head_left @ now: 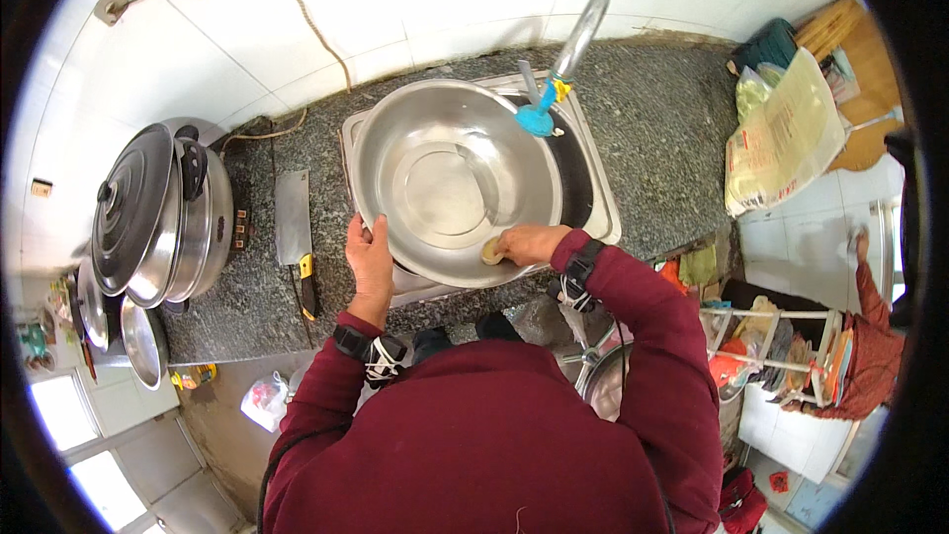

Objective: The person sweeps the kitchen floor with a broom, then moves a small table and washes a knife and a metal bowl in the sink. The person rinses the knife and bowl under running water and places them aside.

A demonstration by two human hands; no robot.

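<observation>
A wide stainless steel basin [435, 193] sits over the sink [605, 218], tilted a little, with what looks like a little water in its bottom. My left hand [371, 262] grips the basin's near left rim, thumb up over the edge. Inside the near right wall, my right hand [529, 244] is closed on a small tan rounded piece [490, 250], pressed against the metal; its exact kind does not show. A curved metal faucet [583, 35] with a blue nozzle [535, 121] hangs over the basin's far right rim.
A cleaver [294, 218] lies on the granite counter [662, 129] left of the basin. Beyond it stands a large lidded steamer pot [163, 218]. Plastic bags [786, 133] and cutting boards [860, 79] are at the right end. Another person's sleeve [870, 366] shows far right.
</observation>
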